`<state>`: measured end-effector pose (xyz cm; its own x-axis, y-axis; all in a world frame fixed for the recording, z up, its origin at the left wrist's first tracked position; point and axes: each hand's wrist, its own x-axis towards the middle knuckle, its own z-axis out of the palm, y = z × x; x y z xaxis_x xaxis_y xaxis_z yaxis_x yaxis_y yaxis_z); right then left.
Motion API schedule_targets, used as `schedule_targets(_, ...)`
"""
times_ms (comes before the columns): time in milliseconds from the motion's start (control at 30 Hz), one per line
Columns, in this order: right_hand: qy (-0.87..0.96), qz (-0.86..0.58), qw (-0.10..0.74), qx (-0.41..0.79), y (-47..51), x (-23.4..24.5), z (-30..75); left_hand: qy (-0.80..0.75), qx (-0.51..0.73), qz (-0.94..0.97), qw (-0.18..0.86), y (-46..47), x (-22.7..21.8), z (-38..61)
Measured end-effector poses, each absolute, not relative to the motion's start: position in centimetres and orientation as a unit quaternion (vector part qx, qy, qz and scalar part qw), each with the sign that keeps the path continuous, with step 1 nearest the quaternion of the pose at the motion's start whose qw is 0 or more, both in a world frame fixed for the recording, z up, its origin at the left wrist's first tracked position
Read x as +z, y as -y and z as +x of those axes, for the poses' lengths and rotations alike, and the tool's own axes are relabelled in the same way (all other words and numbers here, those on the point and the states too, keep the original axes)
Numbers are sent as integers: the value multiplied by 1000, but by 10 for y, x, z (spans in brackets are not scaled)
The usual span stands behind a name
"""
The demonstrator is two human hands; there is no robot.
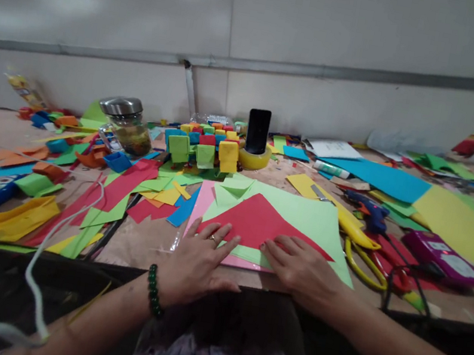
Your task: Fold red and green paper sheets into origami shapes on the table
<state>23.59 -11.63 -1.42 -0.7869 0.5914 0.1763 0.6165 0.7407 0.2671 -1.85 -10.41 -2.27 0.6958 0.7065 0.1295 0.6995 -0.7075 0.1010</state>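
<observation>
A red sheet of paper, folded into a wide triangle with its peak pointing away from me, lies on light green sheets. A pink sheet shows beneath them. My left hand lies spread on the triangle's lower left edge, with a ring on one finger and a dark green bead bracelet at the wrist. Over the lower right edge, my right hand rests palm down, its fingertips pressing on the red paper. Neither hand grasps anything; the right thumb is partly hidden.
Folded paper pieces, a phone on a tape roll and a glass jar stand behind. Scissors, a yellow-handled cutter, a glue gun and a purple device lie right. A white cable hangs left.
</observation>
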Motion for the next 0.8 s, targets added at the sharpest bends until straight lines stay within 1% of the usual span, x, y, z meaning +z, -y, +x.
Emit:
schedule_targets(233,891,-387,73,-227,147,-18,296,-451,88,887,-49,116,-43,-66)
schedule_targets(367,871,-435,85,-211,157,-21,315,-456,103,881,-73,122,-47,-74)
schedule_targets(533,830,-525,160,-94,121,0,302,-488,133,861,-44,105,-21,-54)
schedule_targets(567,813,-556,164,-59,109,5,294,-486,138,862,-29,98,-15,-47)
schedule_targets(700,744,-650,108,108,60,12,261,-505,134,852,38,74,-7,-26)
schedule_targets(800,720,-656,138,180,41,3,253,-531,133,834,70,67,-12,-22)
